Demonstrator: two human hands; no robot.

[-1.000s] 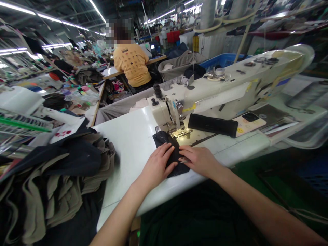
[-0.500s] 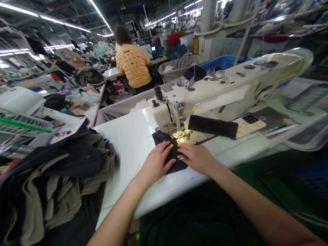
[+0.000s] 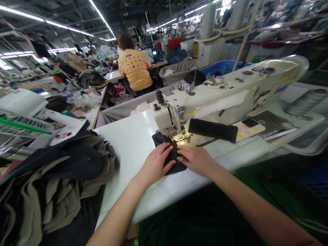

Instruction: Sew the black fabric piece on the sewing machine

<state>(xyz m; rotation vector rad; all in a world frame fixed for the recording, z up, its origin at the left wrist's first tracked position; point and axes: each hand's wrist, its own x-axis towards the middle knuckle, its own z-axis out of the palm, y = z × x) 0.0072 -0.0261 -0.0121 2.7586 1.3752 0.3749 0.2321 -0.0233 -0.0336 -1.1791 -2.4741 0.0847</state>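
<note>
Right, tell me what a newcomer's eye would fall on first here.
Probably the long cream sewing machine across the white tabletop, right of centre. Just below its lit needle area, the left hand's fingers and right hand's fingers rest on a dark cloth piece. Left of centre, beyond, a person in a printed yellow shirt faces away.

You're in a sewing factory: industrial sewing machine [image 3: 230,91] right of centre, stacked fabric [image 3: 61,201] lower left, strip lights [image 3: 22,14] upper left.
</note>
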